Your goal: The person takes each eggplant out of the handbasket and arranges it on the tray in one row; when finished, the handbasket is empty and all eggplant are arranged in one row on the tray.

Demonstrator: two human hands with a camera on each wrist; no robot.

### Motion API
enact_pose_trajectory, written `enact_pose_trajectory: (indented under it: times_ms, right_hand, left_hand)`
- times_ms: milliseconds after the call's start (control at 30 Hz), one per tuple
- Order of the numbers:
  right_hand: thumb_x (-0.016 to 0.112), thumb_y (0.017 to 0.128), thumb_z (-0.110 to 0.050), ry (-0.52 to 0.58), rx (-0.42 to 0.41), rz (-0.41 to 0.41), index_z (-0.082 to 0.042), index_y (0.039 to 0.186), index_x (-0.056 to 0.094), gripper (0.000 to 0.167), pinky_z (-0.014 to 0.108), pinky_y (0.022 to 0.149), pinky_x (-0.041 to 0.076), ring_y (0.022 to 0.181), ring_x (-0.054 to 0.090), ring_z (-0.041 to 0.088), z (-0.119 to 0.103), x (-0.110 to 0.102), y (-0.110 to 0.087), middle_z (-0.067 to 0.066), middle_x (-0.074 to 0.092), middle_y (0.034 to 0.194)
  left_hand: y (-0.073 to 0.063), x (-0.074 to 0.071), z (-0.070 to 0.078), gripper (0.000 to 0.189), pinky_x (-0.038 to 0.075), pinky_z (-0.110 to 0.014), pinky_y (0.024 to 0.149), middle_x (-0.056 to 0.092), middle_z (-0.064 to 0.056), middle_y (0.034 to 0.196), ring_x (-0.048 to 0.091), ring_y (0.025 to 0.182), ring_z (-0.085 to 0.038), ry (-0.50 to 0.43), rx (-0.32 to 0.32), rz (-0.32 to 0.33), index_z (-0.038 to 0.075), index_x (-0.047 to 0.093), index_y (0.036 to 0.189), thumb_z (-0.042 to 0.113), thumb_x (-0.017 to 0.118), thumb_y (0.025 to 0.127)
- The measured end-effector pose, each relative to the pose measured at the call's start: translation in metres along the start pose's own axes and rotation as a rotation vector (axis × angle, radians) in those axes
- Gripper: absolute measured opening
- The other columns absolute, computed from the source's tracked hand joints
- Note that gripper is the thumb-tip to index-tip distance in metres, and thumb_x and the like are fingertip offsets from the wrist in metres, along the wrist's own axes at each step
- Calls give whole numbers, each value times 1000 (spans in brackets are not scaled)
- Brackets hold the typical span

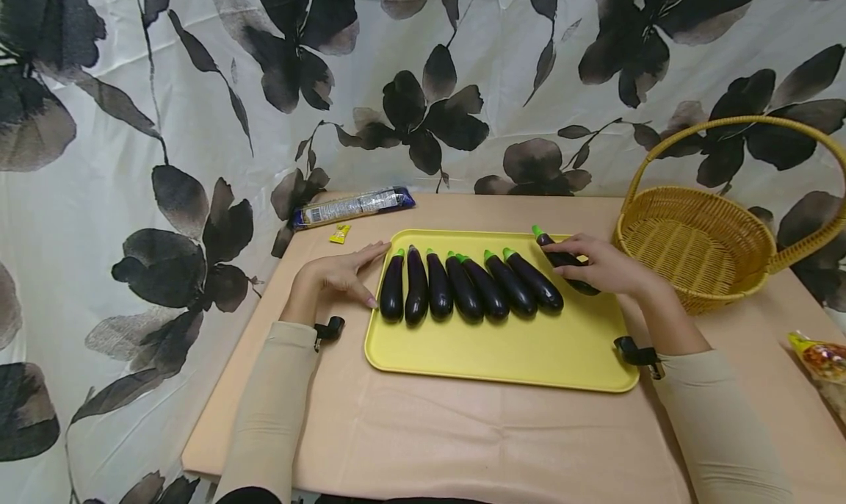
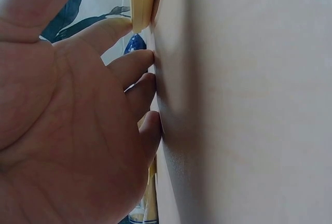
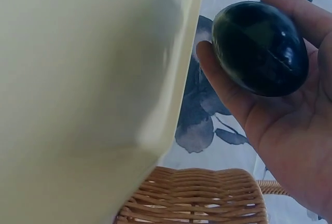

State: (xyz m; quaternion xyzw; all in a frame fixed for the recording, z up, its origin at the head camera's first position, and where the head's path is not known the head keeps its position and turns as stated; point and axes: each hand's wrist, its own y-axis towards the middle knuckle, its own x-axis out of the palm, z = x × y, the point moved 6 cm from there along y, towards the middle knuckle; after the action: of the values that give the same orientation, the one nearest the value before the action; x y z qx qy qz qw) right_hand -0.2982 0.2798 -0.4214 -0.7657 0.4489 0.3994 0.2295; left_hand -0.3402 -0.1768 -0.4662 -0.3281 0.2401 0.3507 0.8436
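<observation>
In the head view several dark purple eggplants (image 1: 465, 291) with green stem ends lie side by side on a yellow tray (image 1: 463, 353). One more eggplant (image 1: 562, 258) is in my right hand (image 1: 611, 267), over the tray's right part. The right wrist view shows its rounded end between thumb and fingers (image 3: 223, 81). My left hand (image 1: 333, 275) rests at the tray's left edge, its thumb near the leftmost eggplant. From the left wrist, the fingers (image 2: 132, 68) look extended, some touching the tabletop and one at the tray edge (image 2: 143, 3).
A wicker basket (image 1: 700, 232) with a tall handle stands right of the tray. At the back left lie a blue packet (image 1: 355, 207) and a small yellow wrapper (image 1: 340, 233). A colourful bag (image 1: 822, 361) sits at the right edge. Floral cloth (image 1: 529, 63) hangs behind.
</observation>
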Motion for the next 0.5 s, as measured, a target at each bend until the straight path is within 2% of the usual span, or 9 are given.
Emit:
enact_pose_trajectory:
  times_ms: [300,500]
  right_hand:
    - [63,105,-20,24,6,-52,-9,148,60,44,61,107,43,134,49,40,3,11,3,22,54,143]
    - [62,105,-16,22,-17,-55,-8,147,60,43,56,102,44,130,51,38,3,17,4,21,58,139]
  left_hand:
    - [0,-1,0,139,-3,-54,131,-7,-1,177,-11,163,-25,3,4,5,32,10,169,36,100,64]
    - [1,0,-1,138,-3,-53,132,-6,0,177,-11,163,-24,-3,-2,7,33,11,169,36,101,63]
